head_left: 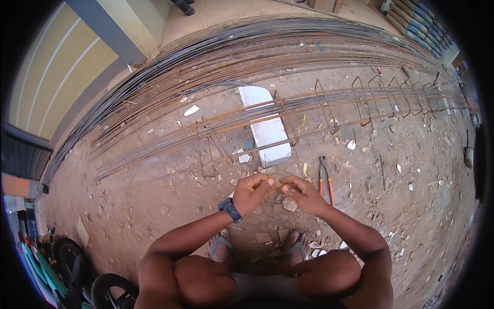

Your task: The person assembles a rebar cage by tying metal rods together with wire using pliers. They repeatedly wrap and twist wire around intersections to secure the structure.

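Note:
My left hand (252,193), with a dark watch on its wrist, pinches thumb and fingers together on a thin wire (266,164) that sticks up past the fingertips. Close beside it, my right hand (303,196) has its fingers closed in a pinch as well, seemingly on the same wire; its fingertips hide most of what is there. To the right of that hand lies a pair of pincers (330,191) with red handles, jaws pointing away. Beyond both hands, a white block (270,135) props up long steel bars (303,103) fitted with bent stirrups (360,100).
Farther off, a long bundle of rebar (226,51) curves across the ground. Stones and white tile chips (191,110) litter the dirt around my sandalled feet. Wheels (110,291) stand at lower left, below a yellow wall (56,67). Rolled patterned material (419,26) is stacked at far right.

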A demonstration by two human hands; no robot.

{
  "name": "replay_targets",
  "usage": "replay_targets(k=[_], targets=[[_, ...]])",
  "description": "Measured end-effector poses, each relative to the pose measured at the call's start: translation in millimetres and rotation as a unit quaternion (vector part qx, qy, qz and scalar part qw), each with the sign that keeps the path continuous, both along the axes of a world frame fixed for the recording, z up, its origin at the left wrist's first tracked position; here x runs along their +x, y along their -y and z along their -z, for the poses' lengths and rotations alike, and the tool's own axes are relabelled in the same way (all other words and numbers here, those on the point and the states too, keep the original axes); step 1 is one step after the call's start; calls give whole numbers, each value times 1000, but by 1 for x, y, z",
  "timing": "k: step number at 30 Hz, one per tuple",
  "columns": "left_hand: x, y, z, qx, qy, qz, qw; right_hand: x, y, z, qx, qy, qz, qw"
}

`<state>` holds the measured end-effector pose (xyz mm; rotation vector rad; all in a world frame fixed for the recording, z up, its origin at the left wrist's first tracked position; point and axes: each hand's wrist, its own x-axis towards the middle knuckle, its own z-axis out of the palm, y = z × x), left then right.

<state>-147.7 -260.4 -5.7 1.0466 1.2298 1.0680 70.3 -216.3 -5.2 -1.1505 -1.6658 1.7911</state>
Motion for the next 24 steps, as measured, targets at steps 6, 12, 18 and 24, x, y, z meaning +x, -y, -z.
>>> replay_targets(k=[6,12,18,24], targets=[[-67,-40,-25,219,-262,-32,939,-62,-27,-28,130,145,-78,978],[-125,-37,-10,217,-544,-27,810,-159,-60,-39,334,181,32,925],[-119,-46,-2,87,-474,18,876,-228,-98,-34,243,338,-49,908],[-109,-62,2,139,-408,40,901,-204,-103,-19,277,385,23,880]])
